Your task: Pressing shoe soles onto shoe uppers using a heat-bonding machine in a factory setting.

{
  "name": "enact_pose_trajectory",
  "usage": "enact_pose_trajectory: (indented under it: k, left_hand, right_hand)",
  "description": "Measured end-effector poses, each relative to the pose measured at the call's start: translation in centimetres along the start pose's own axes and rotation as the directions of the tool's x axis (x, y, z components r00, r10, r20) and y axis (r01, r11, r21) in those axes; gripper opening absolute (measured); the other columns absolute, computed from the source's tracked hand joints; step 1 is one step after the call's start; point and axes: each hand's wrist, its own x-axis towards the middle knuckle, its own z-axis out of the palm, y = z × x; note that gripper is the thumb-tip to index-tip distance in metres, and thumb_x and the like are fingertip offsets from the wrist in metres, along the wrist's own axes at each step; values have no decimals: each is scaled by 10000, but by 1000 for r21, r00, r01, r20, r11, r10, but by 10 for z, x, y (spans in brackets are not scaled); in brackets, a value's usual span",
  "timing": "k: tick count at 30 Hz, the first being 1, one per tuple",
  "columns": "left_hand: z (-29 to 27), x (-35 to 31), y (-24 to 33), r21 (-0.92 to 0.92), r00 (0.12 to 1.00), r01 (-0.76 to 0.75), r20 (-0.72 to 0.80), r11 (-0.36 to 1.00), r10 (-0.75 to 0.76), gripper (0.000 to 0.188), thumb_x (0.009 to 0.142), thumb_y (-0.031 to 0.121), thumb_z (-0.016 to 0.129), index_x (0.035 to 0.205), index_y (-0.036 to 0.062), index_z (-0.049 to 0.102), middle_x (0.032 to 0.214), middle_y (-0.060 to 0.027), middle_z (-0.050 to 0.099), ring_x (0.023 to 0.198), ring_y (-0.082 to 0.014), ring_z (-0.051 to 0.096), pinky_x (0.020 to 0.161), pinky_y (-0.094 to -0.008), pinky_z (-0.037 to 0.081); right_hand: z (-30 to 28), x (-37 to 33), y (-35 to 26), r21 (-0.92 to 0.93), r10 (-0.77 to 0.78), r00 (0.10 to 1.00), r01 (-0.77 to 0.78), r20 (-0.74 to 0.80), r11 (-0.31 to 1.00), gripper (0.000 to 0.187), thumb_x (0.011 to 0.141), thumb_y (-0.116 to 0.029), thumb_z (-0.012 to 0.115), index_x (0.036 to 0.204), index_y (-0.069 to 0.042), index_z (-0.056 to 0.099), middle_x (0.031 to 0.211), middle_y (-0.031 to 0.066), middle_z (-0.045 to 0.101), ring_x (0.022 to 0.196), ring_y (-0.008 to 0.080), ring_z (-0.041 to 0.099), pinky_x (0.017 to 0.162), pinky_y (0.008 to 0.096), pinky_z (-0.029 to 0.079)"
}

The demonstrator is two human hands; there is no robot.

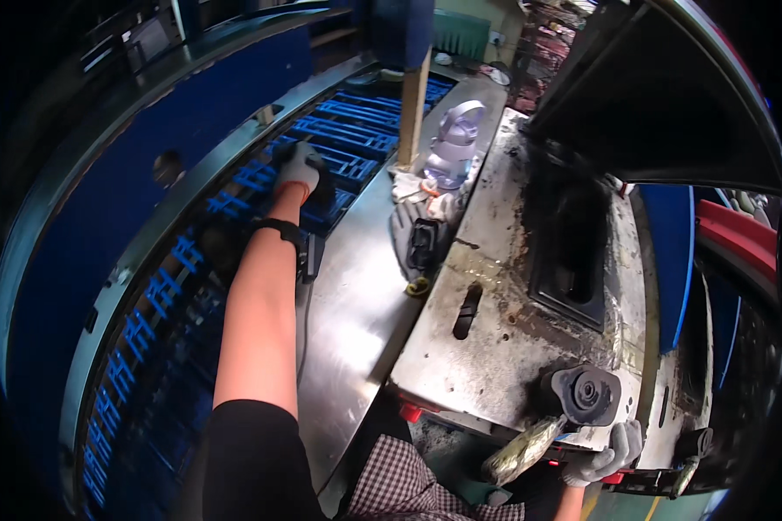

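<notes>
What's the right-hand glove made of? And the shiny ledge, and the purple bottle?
Right-hand glove: probably fabric, maybe coated; it looks matt grey and closely fitted. Shiny ledge: looks like smooth metal, silvery with bright glare. Purple bottle: likely glossy plastic, since it seems partly see-through with highlights.

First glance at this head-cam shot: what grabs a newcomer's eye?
Likely the bright blue strips in rows at left, with the gloved left hand over them. Next, the lilac object on the metal ledge, upper middle. Then the stained pale machine top at right, the gloved right hand at its near edge.
</notes>
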Motion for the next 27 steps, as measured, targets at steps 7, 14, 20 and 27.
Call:
enact_pose_trajectory:
  k: [7,14,20,27]
  left_hand:
    - [6,-44,176,80,901,-334,321,939,293,782,887,139,522,1642,146,317,1556,-288,472,1324,-359,603,1114,-400,437]
    - [-47,22,349,-480,182,-56,857,876,481,271,942,270,632,1145,94,597,945,-30,547,851,-172,518,706,-337,378]
    - [-63,-143,267,-427,618,-556,362,713,698,538,875,336,643,1338,63,652,1002,-65,711,929,-171,690,784,-300,548]
    - [-116,-135,-5,407,921,227,-385,885,-59,893,806,482,760,1565,136,442,1486,-226,563,1426,-318,506,1196,-438,377]
  right_hand:
    - [3,15,-21,-33,12,999,-13,-41,999,442,1079,-343,387,1091,17,643,1058,181,605,1010,352,583,1004,582,477]
    - [14,23,-30,46,71,997,-69,-41,997,453,1070,-333,424,1098,37,684,1104,196,634,1093,381,607,1042,549,483]
    - [1,21,-19,-5,50,999,-50,9,999,421,1044,-331,464,1094,23,687,1118,186,624,1113,383,589,1038,552,465]
    - [-5,17,-25,54,24,1000,-25,9,998,380,1062,-280,447,1129,20,672,1127,188,622,1130,391,585,1076,557,448]
